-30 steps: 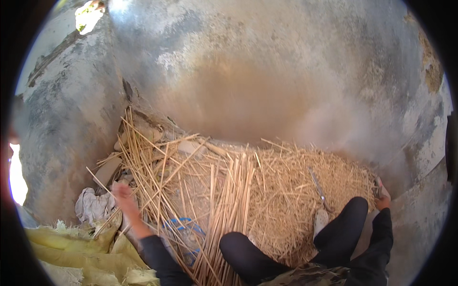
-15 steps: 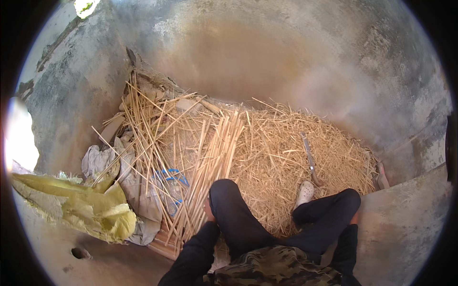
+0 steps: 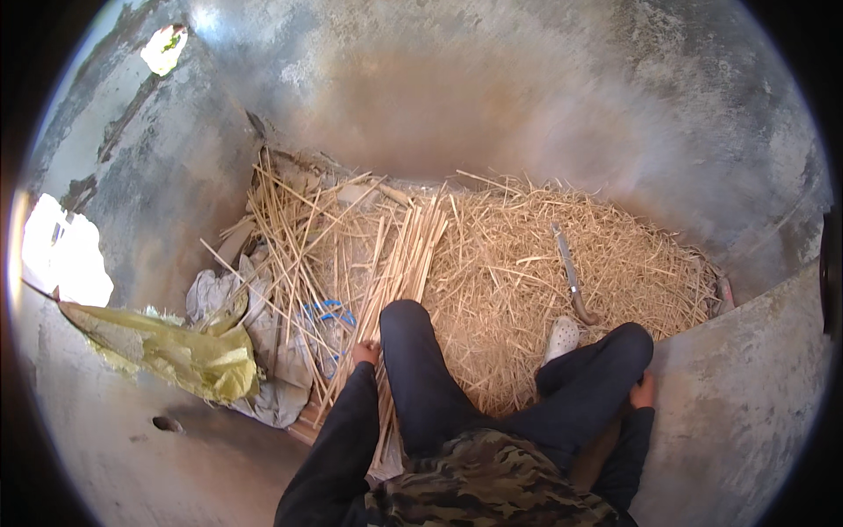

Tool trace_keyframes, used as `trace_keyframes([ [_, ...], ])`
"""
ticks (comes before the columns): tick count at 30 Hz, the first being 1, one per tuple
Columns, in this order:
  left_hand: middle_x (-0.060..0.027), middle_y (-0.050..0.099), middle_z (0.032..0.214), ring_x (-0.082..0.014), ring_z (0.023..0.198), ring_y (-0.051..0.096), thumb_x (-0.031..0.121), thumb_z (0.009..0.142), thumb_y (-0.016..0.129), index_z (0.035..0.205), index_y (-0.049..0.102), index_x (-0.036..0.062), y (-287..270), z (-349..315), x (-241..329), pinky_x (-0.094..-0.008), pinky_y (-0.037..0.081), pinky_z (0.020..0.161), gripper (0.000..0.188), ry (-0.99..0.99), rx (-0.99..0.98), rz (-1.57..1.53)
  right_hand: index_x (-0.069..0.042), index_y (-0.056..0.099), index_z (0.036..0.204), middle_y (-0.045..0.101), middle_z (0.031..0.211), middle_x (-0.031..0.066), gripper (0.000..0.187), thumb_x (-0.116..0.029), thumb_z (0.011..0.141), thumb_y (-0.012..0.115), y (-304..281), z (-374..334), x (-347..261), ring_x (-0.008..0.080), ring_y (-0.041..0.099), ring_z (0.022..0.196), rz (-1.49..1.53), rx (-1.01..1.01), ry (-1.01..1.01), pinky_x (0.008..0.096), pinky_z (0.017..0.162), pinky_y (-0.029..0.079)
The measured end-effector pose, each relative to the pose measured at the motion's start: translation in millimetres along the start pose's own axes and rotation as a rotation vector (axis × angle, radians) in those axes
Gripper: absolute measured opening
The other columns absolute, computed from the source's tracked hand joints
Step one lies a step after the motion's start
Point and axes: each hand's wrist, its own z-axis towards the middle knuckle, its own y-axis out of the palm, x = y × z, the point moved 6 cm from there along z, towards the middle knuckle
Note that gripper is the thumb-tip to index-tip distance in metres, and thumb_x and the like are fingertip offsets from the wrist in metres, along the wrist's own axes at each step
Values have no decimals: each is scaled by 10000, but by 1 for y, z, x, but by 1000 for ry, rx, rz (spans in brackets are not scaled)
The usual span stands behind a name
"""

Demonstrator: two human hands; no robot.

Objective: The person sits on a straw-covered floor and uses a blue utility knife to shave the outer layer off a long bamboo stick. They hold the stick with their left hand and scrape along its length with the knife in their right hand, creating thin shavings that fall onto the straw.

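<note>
Us, nearest: one camouflage top (image 3: 479, 483), dark trousers (image 3: 417, 360), two bent knees.
Right hand: one, ours (image 3: 645, 392), up against the outer side of our right knee; fingers mostly hidden by the leg, so we can't tell if they're spread or closed.
Left hand: also one (image 3: 366, 353), just left of our left knee, fingers right at the stalk bundle (image 3: 414, 250). Too small for us to tell if they grip it or just rest there.
Stalk bundle: one, running past the fingers both ways — toward our lap and out beyond the knee. Too many stalks to count.
Hole: one, round and dark (image 3: 167, 424), in the surface low on the left.
Sheet: one, yellow-green with frayed edges (image 3: 176, 347), well left of the left hand.
Cloth: grey, crumpled (image 3: 208, 297), beside the sheet.
Blue strap: looped (image 3: 329, 305), near the left fingers.
Shoe: one pale one with holes (image 3: 562, 337), ahead of our right leg.
Blade: one, curved wooden handle (image 3: 567, 268), lying on the straw (image 3: 500, 325).
Loose stalks: criss-crossed (image 3: 285, 206), farther left — no chance of counting.
Far back: mottled wall (image 3: 562, 97); two bright openings on the left (image 3: 66, 259).
</note>
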Motion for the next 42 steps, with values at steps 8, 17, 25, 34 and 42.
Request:
trace_keyframes([
  [8, -247, 652, 807, -433, 751, 643, 350, 920, 575, 885, 735, 46, -112, 3, 64, -504, 512, 669, 346, 105, 323, 192, 56, 495, 1270, 554, 1229, 218, 457, 31, 821, 579, 3, 4, 4, 330, 550, 1164, -104, -43, -124, 384, 1006, 413],
  [17, -48, 671, 711, -98, 579, 580, 275, 892, 715, 1072, 707, -9, -229, 14, 225, -262, 470, 537, 337, 225, 223, -587, 52, 502, 1242, 556, 1179, 189, 447, 20, 809, 607, 20, 2, -12, 316, 552, 1147, 103, -53, -124, 380, 992, 428],
  [25, -79, 729, 880, -142, 728, 648, 193, 843, 756, 1009, 746, 55, -303, 65, 290, -312, 522, 711, 216, 691, 684, -390, 45, 510, 1248, 561, 1181, 192, 452, 3, 815, 632, -4, -3, -10, 308, 560, 1141, 8, -22, -72, 381, 991, 425],
  [34, -146, 699, 949, -356, 893, 658, 365, 863, 678, 1062, 699, 106, -325, 172, 253, -443, 518, 789, 327, 738, 909, 331, 50, 427, 1361, 532, 1312, 195, 551, -54, 861, 634, 3, -19, 14, 303, 518, 1222, 7, -1, 55, 370, 1035, 392],
  [42, -206, 683, 991, -380, 916, 664, 348, 846, 637, 1072, 682, 119, 56, 53, -9, -487, 529, 825, 324, 22, -182, 352, 48, 445, 1339, 545, 1290, 186, 509, -83, 883, 626, 19, -26, 25, 291, 522, 1208, -19, -14, 151, 364, 1023, 396],
])
